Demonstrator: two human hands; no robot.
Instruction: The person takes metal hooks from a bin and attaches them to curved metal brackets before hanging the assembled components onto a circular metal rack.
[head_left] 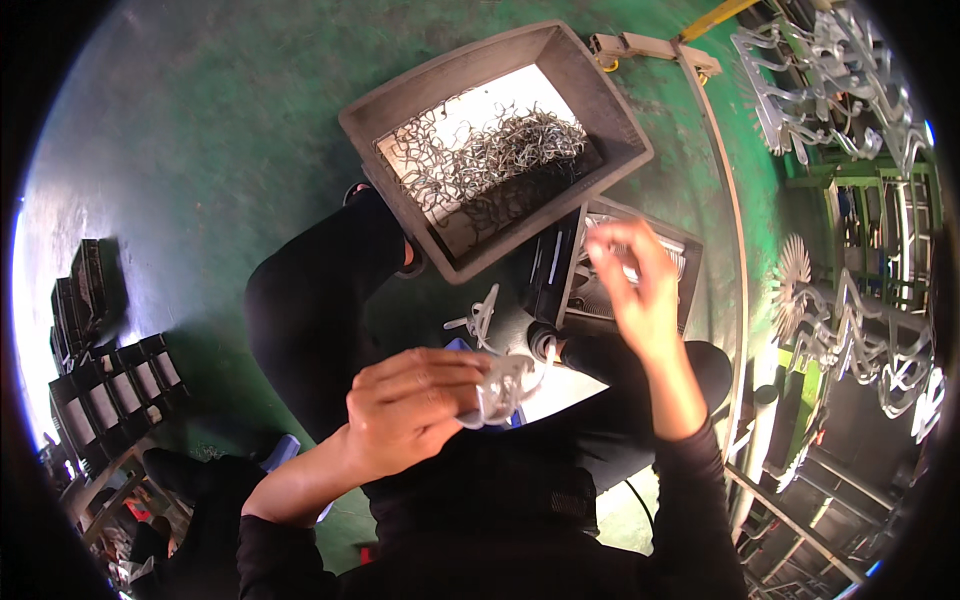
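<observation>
My left hand [412, 405] is closed around a shiny silvery metal piece [508, 388] in front of my lap. A curved arm of that piece reaches up to its right. My right hand [645, 285] is raised over a small grey crate [692, 262] with metal parts inside. Its thumb and fingertips come together, slightly blurred, and what they hold, if anything, cannot be made out. Beyond my left hand, between my legs, lies another silvery metal piece [483, 316] with curved arms.
A large grey crate [448, 262] holding many curved metal hooks [525, 142] stands on the green floor ahead. Silvery metal parts [840, 75] hang along the right side by a frame [722, 140]. Black bins [118, 395] stand at left. Another person's dark-clothed leg [215, 490] is at lower left.
</observation>
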